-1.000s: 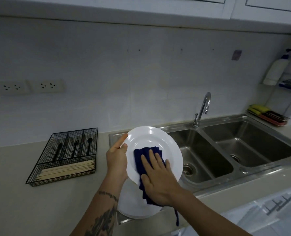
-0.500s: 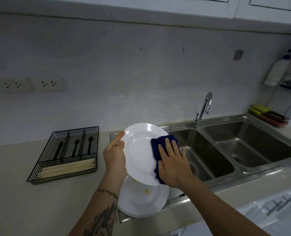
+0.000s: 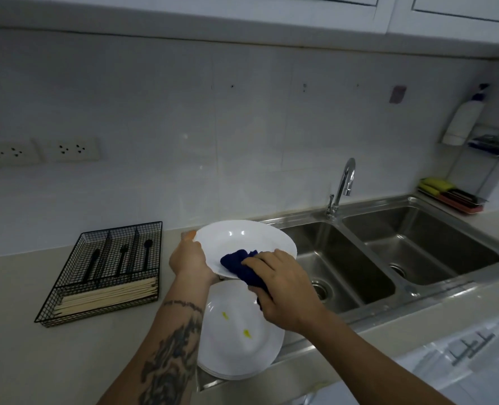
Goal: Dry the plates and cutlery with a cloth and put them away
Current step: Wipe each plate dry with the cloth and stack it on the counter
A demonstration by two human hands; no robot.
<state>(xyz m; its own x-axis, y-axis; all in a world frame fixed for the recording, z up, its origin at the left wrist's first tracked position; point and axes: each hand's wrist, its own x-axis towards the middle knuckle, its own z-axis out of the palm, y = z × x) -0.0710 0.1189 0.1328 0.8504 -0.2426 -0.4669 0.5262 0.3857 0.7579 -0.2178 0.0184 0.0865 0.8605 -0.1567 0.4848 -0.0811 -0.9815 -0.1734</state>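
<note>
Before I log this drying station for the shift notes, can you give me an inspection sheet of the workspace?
Surface: beige counter, steel double sink at right.
Job's things: white plate held tilted above a stack of plates on the drainboard; top stacked plate shows two yellow spots. Blue cloth on the held plate.
Clutter: wire cutlery tray with dark utensils and pale sticks; sponges; bottle on wall rack.
Hands: left hand grips the plate's rim; right hand holds the cloth.
Cables: nothing seen.
Surroundings: tiled wall, two sockets, tap, cupboards above.
</note>
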